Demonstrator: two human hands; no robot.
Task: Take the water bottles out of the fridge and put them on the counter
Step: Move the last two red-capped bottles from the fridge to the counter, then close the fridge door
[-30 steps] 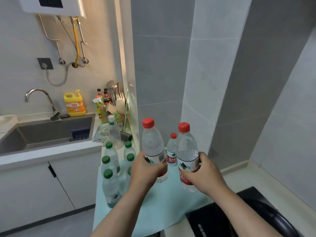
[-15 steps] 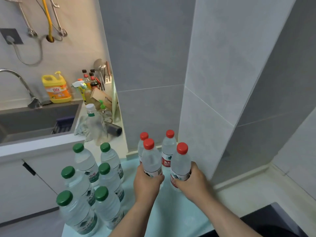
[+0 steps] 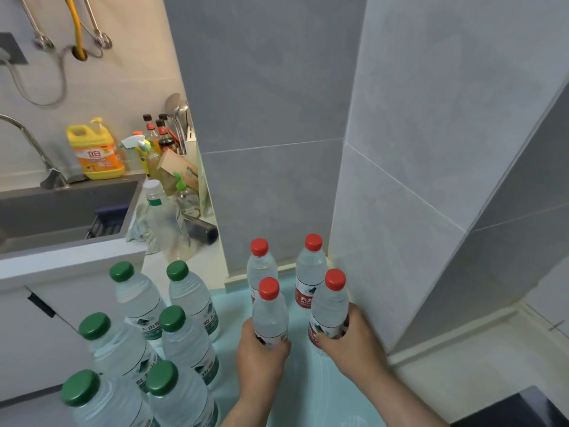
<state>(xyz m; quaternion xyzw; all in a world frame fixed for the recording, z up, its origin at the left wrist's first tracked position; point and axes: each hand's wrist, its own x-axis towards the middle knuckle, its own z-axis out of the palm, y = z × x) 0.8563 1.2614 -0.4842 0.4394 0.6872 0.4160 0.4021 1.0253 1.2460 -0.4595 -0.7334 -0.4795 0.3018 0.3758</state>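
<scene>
My left hand (image 3: 261,360) grips a red-capped water bottle (image 3: 270,309) around its lower body. My right hand (image 3: 351,346) grips a second red-capped water bottle (image 3: 329,303) beside the grey tiled wall. Both bottles stand upright, low over the light blue mat (image 3: 303,383) on the counter. Two more red-capped bottles (image 3: 261,263) (image 3: 311,266) stand just behind them against the wall. Several green-capped water bottles (image 3: 172,337) are grouped on the mat to the left. The fridge is out of view.
A grey tiled column (image 3: 400,180) rises right of the bottles. A sink (image 3: 61,211) with a tap lies at the left, with a yellow detergent jug (image 3: 95,152), sauce bottles and a clear bottle (image 3: 163,217) behind it. A black cooktop corner (image 3: 523,408) shows bottom right.
Both hands have lowered the two red-capped bottles toward the mat, close in front of the two standing by the wall. My view has tilted down and nearer to the counter.
</scene>
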